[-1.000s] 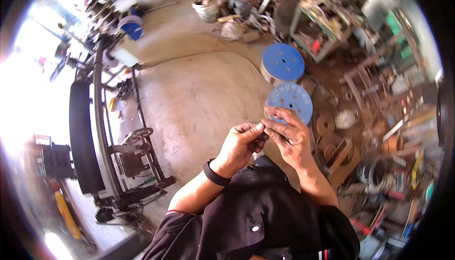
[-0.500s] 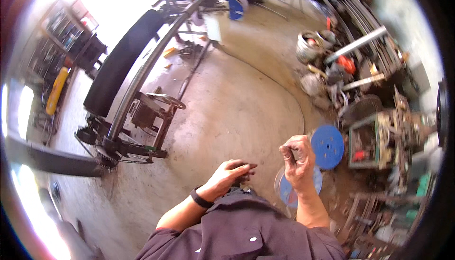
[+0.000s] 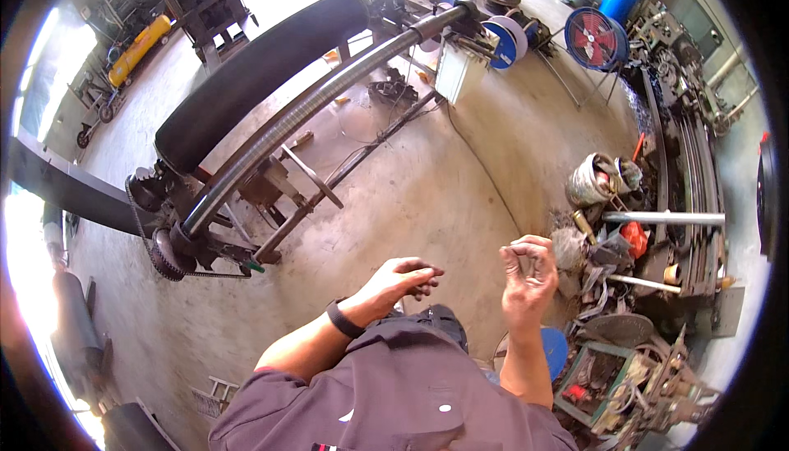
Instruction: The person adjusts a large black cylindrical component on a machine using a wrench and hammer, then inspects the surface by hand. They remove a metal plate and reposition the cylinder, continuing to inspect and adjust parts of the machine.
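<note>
Left hand (image 3: pixel 403 281) slack, looks bare; right hand (image 3: pixel 528 277) curled, can't tell if gripping. Metal roller (image 3: pixel 320 114) lies ahead-left, long axis slanting away rightward, left hand nearer.

The loosely curled left hand (image 3: pixel 400 280) and half-closed right hand (image 3: pixel 528 274) are well apart over the floor (image 3: pixel 427 188). Ahead-left of both is a long black roller (image 3: pixel 259 73); beyond the right hand, a whitish bucket (image 3: pixel 583 184).
</note>
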`<state>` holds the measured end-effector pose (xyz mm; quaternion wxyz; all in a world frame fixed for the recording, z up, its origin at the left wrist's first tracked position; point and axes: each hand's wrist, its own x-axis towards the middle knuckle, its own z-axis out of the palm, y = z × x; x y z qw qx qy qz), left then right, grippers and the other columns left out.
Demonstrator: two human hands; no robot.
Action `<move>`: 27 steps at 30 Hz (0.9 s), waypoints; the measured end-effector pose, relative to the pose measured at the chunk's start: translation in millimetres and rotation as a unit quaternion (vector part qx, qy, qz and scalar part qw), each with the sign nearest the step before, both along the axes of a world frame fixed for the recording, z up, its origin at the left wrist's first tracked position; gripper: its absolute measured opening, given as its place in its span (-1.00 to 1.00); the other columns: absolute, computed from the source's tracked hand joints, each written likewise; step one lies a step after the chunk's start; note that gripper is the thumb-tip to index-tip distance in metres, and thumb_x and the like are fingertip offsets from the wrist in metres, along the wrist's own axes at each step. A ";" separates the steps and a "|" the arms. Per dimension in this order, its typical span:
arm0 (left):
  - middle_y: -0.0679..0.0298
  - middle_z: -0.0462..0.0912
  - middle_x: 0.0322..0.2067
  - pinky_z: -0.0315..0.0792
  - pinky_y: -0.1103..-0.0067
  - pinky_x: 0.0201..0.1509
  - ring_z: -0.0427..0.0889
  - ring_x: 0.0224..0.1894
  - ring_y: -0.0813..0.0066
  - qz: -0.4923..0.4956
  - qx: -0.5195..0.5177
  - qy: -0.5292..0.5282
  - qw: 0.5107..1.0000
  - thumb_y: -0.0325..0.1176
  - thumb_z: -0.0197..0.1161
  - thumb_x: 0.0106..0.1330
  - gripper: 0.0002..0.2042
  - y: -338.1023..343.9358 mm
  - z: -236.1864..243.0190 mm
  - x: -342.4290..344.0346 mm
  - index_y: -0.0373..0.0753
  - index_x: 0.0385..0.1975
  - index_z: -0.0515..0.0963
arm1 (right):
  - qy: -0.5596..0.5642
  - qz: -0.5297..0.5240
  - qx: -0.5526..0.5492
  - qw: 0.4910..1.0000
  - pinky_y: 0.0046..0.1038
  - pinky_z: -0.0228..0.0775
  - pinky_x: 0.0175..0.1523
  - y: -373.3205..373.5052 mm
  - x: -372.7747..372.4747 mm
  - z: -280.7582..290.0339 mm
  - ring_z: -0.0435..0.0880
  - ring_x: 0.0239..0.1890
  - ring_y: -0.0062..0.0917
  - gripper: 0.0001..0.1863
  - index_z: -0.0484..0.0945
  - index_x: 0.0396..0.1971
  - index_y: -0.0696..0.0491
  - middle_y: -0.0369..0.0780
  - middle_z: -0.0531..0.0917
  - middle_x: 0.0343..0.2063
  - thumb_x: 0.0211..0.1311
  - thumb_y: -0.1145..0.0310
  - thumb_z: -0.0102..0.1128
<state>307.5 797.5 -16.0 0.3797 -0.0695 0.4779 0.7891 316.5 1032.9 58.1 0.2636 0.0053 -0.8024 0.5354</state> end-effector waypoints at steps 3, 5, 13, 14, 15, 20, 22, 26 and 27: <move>0.31 0.70 -0.19 0.50 0.65 -0.11 0.62 -0.19 0.63 -0.043 0.013 0.058 0.997 -0.22 0.28 0.51 -0.65 31.5 22.3 -69.2 -0.37 0.09 0.62 | -0.014 0.017 -0.067 0.997 -0.45 0.46 -0.07 17.2 -64.8 9.7 0.63 -0.22 -0.43 -0.89 0.65 -0.35 0.16 -0.18 0.64 -0.25 0.20 0.65 0.42; 0.37 0.70 -0.20 0.49 0.64 -0.11 0.60 -0.21 0.67 -0.051 0.026 0.092 0.994 -0.20 0.30 0.50 -0.67 44.4 23.0 -108.6 -0.31 0.08 0.65 | -0.010 0.036 -0.034 0.999 -0.52 0.47 -0.15 25.3 -116.5 3.5 0.64 -0.26 -0.51 -0.98 0.68 -0.34 0.17 -0.20 0.66 -0.29 0.29 0.59 0.36; 0.36 0.70 -0.19 0.53 0.65 -0.07 0.63 -0.21 0.67 0.123 -0.030 0.048 0.991 -0.29 0.28 0.50 -0.73 49.2 -15.2 -245.9 -0.30 0.07 0.65 | -0.070 0.164 0.061 0.982 -0.44 0.28 -0.27 32.0 -329.2 -15.0 0.39 -0.41 -0.52 -0.75 0.38 -0.39 0.16 -0.24 0.42 -0.42 0.57 0.38 -0.02; 0.34 0.70 -0.19 0.53 0.65 -0.06 0.63 -0.21 0.67 0.158 -0.013 0.035 0.987 -0.30 0.28 0.50 -0.73 45.8 -11.3 -255.7 -0.31 0.07 0.65 | -0.056 0.192 0.075 0.977 -0.44 0.30 -0.21 25.5 -355.5 -14.1 0.39 -0.36 -0.51 -0.77 0.36 -0.36 0.14 -0.23 0.41 -0.39 0.57 0.38 -0.04; 0.33 0.70 -0.19 0.54 0.66 -0.06 0.63 -0.21 0.67 0.190 0.007 0.021 0.982 -0.32 0.28 0.50 -0.73 41.2 -5.8 -266.6 -0.32 0.07 0.64 | -0.042 0.218 0.090 0.971 -0.44 0.31 -0.15 17.2 -381.7 -14.0 0.39 -0.32 -0.50 -0.79 0.35 -0.34 0.13 -0.23 0.40 -0.35 0.57 0.38 -0.05; 0.28 0.71 -0.20 0.55 0.62 -0.05 0.64 -0.20 0.62 0.326 0.004 0.022 0.945 -0.35 0.27 0.50 -0.73 11.1 7.9 -308.7 -0.37 0.06 0.63 | -0.018 0.297 0.108 0.949 -0.49 0.34 -0.03 -38.8 -478.7 -19.1 0.43 -0.19 -0.50 -0.90 0.41 -0.28 0.13 -0.21 0.40 -0.20 0.48 0.49 0.13; 0.31 0.71 -0.18 0.54 0.66 -0.04 0.63 -0.17 0.66 0.364 0.006 0.018 0.931 -0.39 0.27 0.50 -0.75 -8.6 5.6 -328.3 -0.33 0.07 0.64 | -0.026 0.319 0.046 0.946 -0.45 0.40 -0.03 -68.3 -510.5 -20.9 0.51 -0.17 -0.42 -0.88 0.48 -0.30 0.16 -0.19 0.48 -0.25 0.32 0.59 0.28; 0.27 0.74 -0.19 0.55 0.64 -0.04 0.65 -0.21 0.63 0.396 -0.020 0.032 0.918 -0.39 0.29 0.48 -0.76 -61.6 7.8 -387.5 -0.34 0.05 0.65 | -0.066 0.330 -0.011 0.942 -0.51 0.46 -0.09 -124.5 -571.6 -23.1 0.57 -0.23 -0.48 -0.80 0.60 -0.36 0.20 -0.21 0.56 -0.31 0.09 0.72 0.45; 0.28 0.74 -0.18 0.55 0.64 -0.04 0.65 -0.21 0.64 0.393 -0.018 0.046 0.918 -0.39 0.29 0.48 -0.76 -79.0 8.2 -408.3 -0.33 0.05 0.66 | -0.071 0.331 -0.005 0.941 -0.51 0.46 -0.10 -137.5 -587.0 -24.7 0.57 -0.26 -0.49 -0.80 0.61 -0.36 0.20 -0.22 0.56 -0.32 0.08 0.72 0.46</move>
